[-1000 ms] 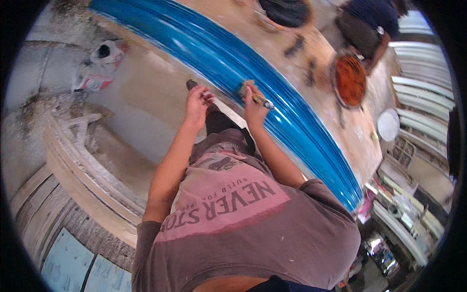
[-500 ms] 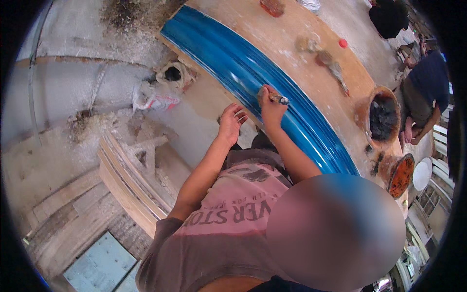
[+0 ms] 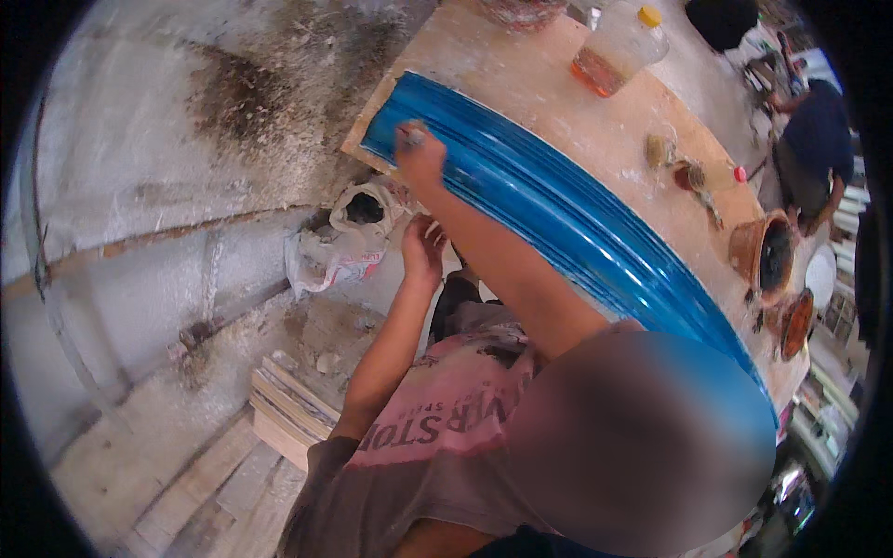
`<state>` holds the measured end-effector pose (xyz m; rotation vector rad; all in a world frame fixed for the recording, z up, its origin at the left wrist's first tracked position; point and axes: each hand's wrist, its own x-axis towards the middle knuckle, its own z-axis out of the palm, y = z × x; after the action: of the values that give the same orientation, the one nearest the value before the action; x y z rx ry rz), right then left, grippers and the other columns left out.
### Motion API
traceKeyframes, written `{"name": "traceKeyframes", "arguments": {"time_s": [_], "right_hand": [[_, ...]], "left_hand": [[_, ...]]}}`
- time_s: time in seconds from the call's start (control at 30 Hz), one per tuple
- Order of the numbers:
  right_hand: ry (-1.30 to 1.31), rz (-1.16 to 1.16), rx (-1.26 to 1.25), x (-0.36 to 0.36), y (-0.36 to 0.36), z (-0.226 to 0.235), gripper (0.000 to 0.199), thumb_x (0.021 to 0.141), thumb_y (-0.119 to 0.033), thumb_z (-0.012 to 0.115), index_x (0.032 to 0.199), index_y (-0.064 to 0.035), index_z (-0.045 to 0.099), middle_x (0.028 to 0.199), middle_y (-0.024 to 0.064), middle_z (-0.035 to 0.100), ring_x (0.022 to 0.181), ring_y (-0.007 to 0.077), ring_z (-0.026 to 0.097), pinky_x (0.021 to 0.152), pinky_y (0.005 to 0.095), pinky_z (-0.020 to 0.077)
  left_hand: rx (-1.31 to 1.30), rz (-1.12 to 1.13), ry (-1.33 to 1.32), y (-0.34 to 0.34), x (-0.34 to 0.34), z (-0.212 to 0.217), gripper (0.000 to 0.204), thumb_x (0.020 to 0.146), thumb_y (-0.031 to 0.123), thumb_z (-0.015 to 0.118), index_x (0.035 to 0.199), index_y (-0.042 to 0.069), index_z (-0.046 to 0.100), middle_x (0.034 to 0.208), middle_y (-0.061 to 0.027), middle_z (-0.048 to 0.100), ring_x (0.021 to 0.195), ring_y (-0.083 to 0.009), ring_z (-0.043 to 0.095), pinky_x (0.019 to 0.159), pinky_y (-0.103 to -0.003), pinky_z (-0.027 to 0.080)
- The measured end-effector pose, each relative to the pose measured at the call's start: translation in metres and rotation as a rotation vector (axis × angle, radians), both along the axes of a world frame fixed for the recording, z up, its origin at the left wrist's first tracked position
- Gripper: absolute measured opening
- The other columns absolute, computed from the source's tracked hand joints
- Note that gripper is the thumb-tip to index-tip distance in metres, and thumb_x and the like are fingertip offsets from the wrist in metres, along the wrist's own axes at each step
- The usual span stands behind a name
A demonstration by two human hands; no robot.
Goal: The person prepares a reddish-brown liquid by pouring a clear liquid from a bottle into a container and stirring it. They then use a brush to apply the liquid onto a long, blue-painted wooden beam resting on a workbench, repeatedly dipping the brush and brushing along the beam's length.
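Hands at the near end of a long blue moulding

The right hand (image 3: 419,156) is closed on a small tool (image 3: 410,136), possibly a brush, at the end of the blue moulding (image 3: 558,223), which lies along the wooden table's (image 3: 595,130) near edge. The left hand (image 3: 423,246) rests at that edge, fingers loosely curled, holding nothing visible.

Your surface (image 3: 558,121) is a pale, dusty wooden board. A long blue ribbed moulding (image 3: 577,232) lies along its near edge. Beyond that stand a clear plastic bottle of orange liquid (image 3: 619,46), a few small pots (image 3: 674,163) and two clay bowls (image 3: 767,256) toward the right end.
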<state>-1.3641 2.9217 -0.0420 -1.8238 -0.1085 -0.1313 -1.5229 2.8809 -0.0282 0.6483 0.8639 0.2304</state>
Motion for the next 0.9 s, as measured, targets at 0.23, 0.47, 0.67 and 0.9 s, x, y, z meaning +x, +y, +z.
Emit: {"name": "traceKeyframes", "arguments": {"time_s": [0.23,0.47,0.67,0.9], "right_hand": [[0.245,0.004,-0.098,0.059,0.053,0.017,0.027,0.085,-0.027,0.066,0.081,-0.0002,0.066,0.081,0.0231,0.067,0.077,0.0394,0.065,0.064,0.0478,0.0505],[0.106,-0.061,-0.153,-0.024,-0.199,0.017,0.020,0.085,-0.021,0.067,0.096,-0.0046,0.071,0.087,0.0190,0.068,0.080,0.0372,0.066,0.071,0.0419,0.0528],[0.345,-0.530,-0.288,-0.136,-0.459,0.043,0.020,0.085,-0.026,0.069,0.093,-0.0086,0.075,0.084,0.0130,0.073,0.079,0.0249,0.071,0.071,0.0355,0.0555],[0.004,-0.897,-1.224,-0.201,-0.724,0.062,0.011,0.082,-0.014,0.069,0.090,-0.0069,0.072,0.089,0.0153,0.068,0.080,0.0362,0.064,0.070,0.0434,0.0524]], "left_hand": [[-0.082,-0.144,-0.108,0.047,0.011,-0.013,0.034,0.092,0.028,0.059,0.118,0.007,0.051,0.115,-0.0071,0.055,0.101,-0.0240,0.053,0.094,-0.039,0.043],[-0.225,-0.077,0.153,0.037,0.006,-0.052,0.017,0.090,0.022,0.060,0.100,0.010,0.053,0.100,-0.0059,0.059,0.083,-0.0192,0.053,0.074,-0.034,0.047],[-0.041,-0.046,0.275,-0.028,0.029,-0.047,0.017,0.091,0.027,0.058,0.096,0.011,0.054,0.087,-0.0018,0.054,0.077,-0.0164,0.050,0.071,-0.031,0.045],[0.243,0.035,0.120,-0.097,0.033,-0.057,0.015,0.094,0.025,0.050,0.084,0.014,0.050,0.079,0.0029,0.048,0.066,-0.0114,0.044,0.060,-0.027,0.037]]}}
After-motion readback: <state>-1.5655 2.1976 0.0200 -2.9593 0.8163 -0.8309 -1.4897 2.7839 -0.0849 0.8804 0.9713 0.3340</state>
